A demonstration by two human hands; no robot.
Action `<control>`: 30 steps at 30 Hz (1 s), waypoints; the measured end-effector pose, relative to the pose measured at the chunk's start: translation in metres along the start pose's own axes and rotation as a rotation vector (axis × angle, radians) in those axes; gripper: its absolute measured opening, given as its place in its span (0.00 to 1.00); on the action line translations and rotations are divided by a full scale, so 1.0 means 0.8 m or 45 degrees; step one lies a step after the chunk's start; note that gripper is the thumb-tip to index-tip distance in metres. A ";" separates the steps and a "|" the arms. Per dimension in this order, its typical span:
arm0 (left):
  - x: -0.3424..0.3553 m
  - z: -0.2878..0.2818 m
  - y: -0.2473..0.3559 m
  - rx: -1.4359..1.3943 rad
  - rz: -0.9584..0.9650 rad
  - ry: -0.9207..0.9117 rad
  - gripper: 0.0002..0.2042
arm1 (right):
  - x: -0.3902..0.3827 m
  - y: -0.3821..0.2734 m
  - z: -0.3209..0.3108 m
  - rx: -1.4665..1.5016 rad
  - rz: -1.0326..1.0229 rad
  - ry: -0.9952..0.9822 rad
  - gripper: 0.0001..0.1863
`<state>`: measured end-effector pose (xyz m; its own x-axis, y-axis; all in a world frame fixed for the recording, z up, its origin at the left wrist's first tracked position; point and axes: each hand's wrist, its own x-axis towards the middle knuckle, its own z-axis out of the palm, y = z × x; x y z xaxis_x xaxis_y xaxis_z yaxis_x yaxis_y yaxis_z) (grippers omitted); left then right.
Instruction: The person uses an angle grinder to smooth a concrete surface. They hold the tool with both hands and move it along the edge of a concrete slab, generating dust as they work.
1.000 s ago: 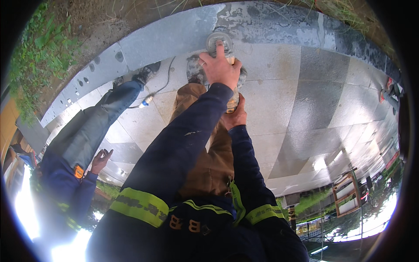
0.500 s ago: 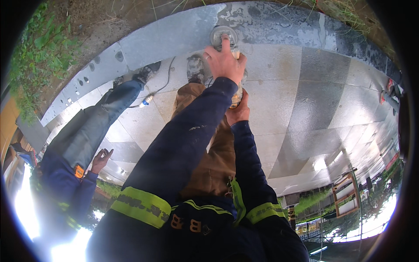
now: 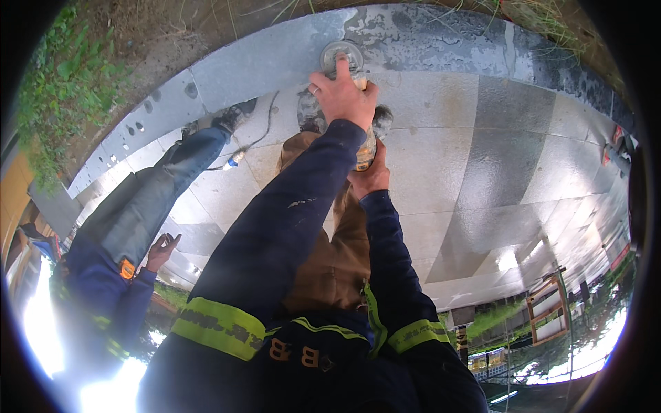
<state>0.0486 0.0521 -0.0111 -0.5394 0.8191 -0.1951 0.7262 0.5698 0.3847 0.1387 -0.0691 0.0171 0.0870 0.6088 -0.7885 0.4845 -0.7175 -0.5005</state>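
My left hand is wrapped over the front of an angle grinder, one finger stretched toward its round disc guard. A ring shows on that hand. Behind it, my right hand grips the rear of the yellowish, dirt-smeared body. The disc end lies over the pale grey stone edging, just by where the surface turns dark and mottled. The disc's underside and the switch are hidden. My dusty boots stand on the paving beneath my arms.
At left stands another person in jeans, a hand hanging down. A cable with a blue-and-white connector lies on the paving slabs. Soil and green plants border the edging. A wooden frame stands at lower right.
The grinder and both my hands have shifted slightly left along the stone edging. My grip looks the same, and the other person has hardly moved.
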 end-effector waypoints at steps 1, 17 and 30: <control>-0.001 -0.001 0.000 -0.021 -0.024 -0.092 0.37 | -0.002 -0.001 -0.001 -0.022 0.011 -0.017 0.43; -0.012 -0.007 0.006 -0.069 -0.125 -0.151 0.37 | -0.008 0.002 -0.018 -0.089 0.059 0.016 0.44; -0.003 -0.008 -0.004 -0.107 -0.002 -0.087 0.37 | -0.004 -0.002 -0.008 -0.073 -0.025 0.002 0.43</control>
<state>0.0450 0.0478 -0.0059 -0.5081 0.8225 -0.2555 0.6854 0.5658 0.4583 0.1432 -0.0675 0.0225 0.0783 0.6230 -0.7783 0.5354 -0.6849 -0.4943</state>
